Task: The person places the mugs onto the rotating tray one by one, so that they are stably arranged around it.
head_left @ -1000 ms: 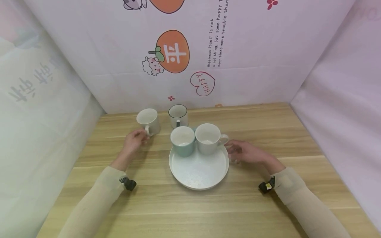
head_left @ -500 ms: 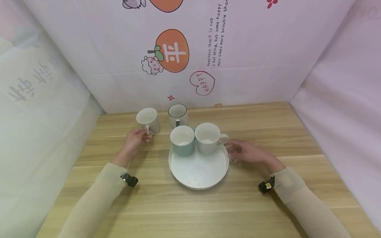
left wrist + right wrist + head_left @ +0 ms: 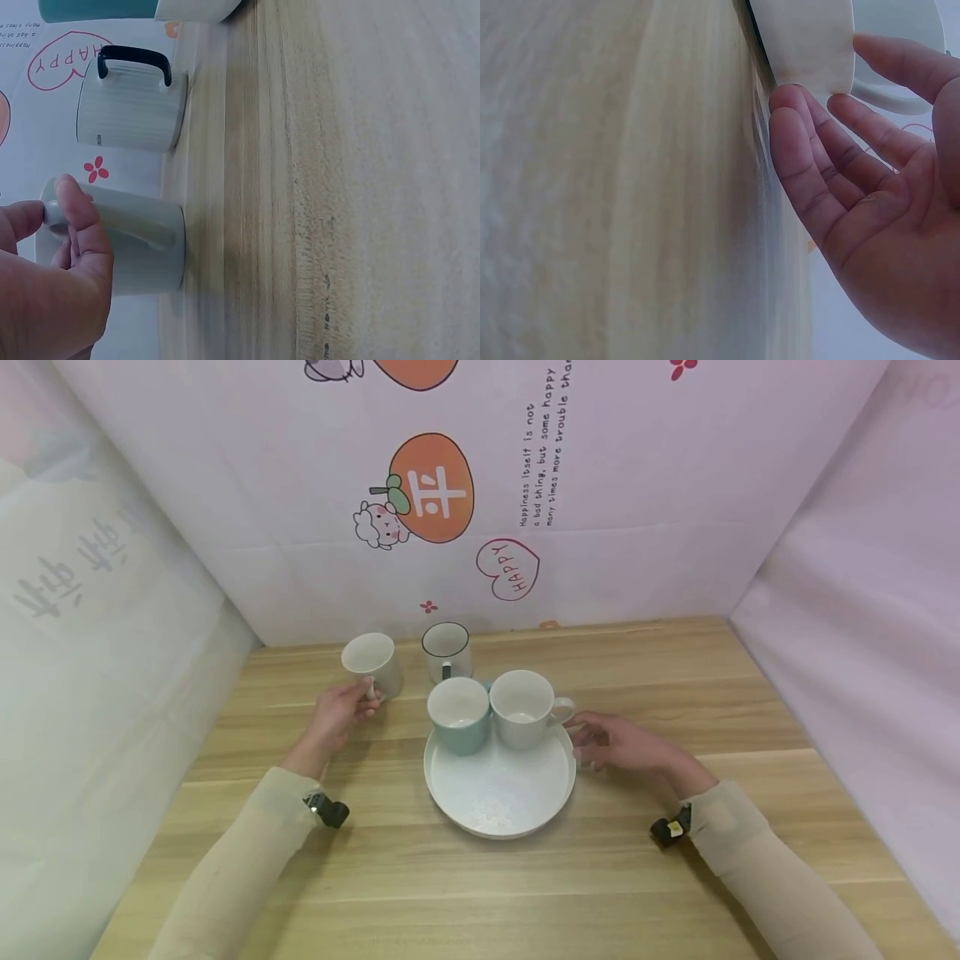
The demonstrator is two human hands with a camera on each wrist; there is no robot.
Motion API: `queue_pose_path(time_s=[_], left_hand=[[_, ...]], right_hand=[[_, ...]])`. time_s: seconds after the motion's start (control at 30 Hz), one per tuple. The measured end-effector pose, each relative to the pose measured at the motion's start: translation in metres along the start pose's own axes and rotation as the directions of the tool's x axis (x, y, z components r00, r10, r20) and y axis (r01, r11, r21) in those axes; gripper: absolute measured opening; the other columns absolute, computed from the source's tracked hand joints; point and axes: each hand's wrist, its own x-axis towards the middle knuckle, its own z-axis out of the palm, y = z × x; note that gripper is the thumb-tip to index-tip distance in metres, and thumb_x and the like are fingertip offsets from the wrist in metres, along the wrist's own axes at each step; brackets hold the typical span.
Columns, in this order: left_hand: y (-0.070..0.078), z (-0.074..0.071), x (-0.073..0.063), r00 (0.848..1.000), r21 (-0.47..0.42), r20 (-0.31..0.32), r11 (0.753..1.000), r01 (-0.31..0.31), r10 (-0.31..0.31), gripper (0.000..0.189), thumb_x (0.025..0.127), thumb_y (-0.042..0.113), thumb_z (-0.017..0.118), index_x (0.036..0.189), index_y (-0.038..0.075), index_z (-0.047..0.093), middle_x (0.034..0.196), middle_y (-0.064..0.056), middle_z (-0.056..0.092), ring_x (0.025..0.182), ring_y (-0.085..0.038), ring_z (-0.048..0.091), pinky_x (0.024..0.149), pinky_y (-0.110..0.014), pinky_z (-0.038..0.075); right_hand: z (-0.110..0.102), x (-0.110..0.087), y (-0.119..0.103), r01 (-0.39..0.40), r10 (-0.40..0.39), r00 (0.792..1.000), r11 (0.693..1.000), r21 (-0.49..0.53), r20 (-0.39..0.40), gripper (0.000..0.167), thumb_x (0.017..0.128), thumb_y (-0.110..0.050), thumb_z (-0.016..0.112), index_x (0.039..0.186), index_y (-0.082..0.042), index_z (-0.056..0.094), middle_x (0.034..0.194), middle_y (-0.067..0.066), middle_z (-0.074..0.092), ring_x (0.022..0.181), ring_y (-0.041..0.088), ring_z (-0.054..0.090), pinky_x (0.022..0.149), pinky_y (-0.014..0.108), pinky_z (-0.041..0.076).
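At the back left of the wooden table stands a plain white mug (image 3: 387, 679), with its handle toward me. My left hand (image 3: 336, 717) pinches that handle (image 3: 139, 229) between thumb and fingers; the mug looks upright on the tabletop. A round white tray (image 3: 498, 793) lies in the middle, and my right hand (image 3: 618, 745) holds its right edge. In the right wrist view, the thumb meets the tray's rim (image 3: 810, 45) while other fingertips are by its side wall. On the tray's back half, a pale teal mug (image 3: 463, 739) and another white mug (image 3: 519, 727) sit side by side.
Behind the teal mug is a white mug with a dark rim and black handle (image 3: 447, 664), standing on the wooden table (image 3: 487, 893). A printed white sheet (image 3: 637, 485) rises along the table's back edge, with pale sheets at both sides.
The left hand has closed its fingers on the white mug's handle, having been loosely beside it a second ago. The mugs, tray and right hand keep their places.
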Motion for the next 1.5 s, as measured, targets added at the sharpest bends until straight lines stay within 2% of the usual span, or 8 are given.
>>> queue_pose_path(time_s=[0.27,0.4,0.67,1.07,1.3,1.5], left_hand=[[-0.003,-0.003,-0.001,0.999,-0.023,-0.017,0.999,-0.032,0.032,0.04,0.101,0.032,0.06,0.115,-0.005,0.06,0.091,0.003,0.067,0.077,-0.003,0.061,0.072,-0.013,0.054],[0.003,-0.002,-0.006,1.0,-0.016,0.003,1.0,-0.017,0.017,0.04,0.102,0.028,0.059,0.117,-0.008,0.059,0.093,0.001,0.068,0.079,-0.004,0.061,0.075,-0.015,0.055],[-0.006,-0.006,0.001,0.999,-0.013,-0.019,1.0,-0.026,0.026,0.041,0.099,0.035,0.062,0.114,-0.003,0.062,0.094,0.002,0.067,0.08,-0.003,0.062,0.075,-0.014,0.055],[-0.008,-0.006,0.003,0.998,-0.044,-0.052,0.998,-0.034,0.032,0.049,0.097,0.032,0.064,0.128,-0.005,0.057,0.097,0.003,0.066,0.08,-0.003,0.062,0.073,-0.014,0.054],[0.001,-0.004,-0.009,0.998,-0.059,-0.055,0.997,-0.04,0.036,0.038,0.099,0.024,0.063,0.122,-0.006,0.059,0.095,0.002,0.066,0.078,-0.003,0.062,0.077,-0.016,0.056],[0.006,-0.004,-0.015,0.999,-0.085,-0.032,0.996,-0.028,0.026,0.034,0.098,0.022,0.064,0.117,-0.006,0.06,0.101,-0.003,0.066,0.083,-0.006,0.065,0.082,-0.017,0.058]], right_hand=[[0.0,0.001,0.001,0.001,-0.001,1.0,1.0,0.001,0.005,0.05,0.096,-0.016,0.067,0.141,-0.008,0.048,0.122,0.023,0.066,0.097,0.027,0.067,0.07,0.037,0.061],[0.0,0.001,0.002,0.005,-0.005,1.0,1.0,0.004,0.005,0.049,0.096,-0.015,0.067,0.14,-0.008,0.048,0.122,0.023,0.066,0.097,0.027,0.067,0.07,0.037,0.061],[0.001,0.001,0.003,0.001,-0.001,1.0,1.0,0.01,0.009,0.049,0.096,-0.017,0.066,0.141,-0.008,0.048,0.121,0.023,0.066,0.097,0.027,0.067,0.07,0.038,0.061],[0.002,0.0,0.002,0.001,-0.001,1.0,1.0,0.004,0.004,0.049,0.096,-0.017,0.066,0.141,-0.009,0.048,0.12,0.022,0.067,0.094,0.027,0.067,0.069,0.039,0.061],[0.002,0.0,0.001,-0.002,0.002,1.0,1.0,0.005,0.0,0.049,0.096,-0.017,0.066,0.141,-0.009,0.048,0.122,0.022,0.067,0.095,0.026,0.068,0.07,0.039,0.061],[0.002,0.0,0.002,0.004,-0.004,1.0,1.0,0.01,-0.005,0.048,0.096,-0.016,0.066,0.14,-0.009,0.048,0.122,0.022,0.067,0.094,0.024,0.068,0.069,0.038,0.061]])
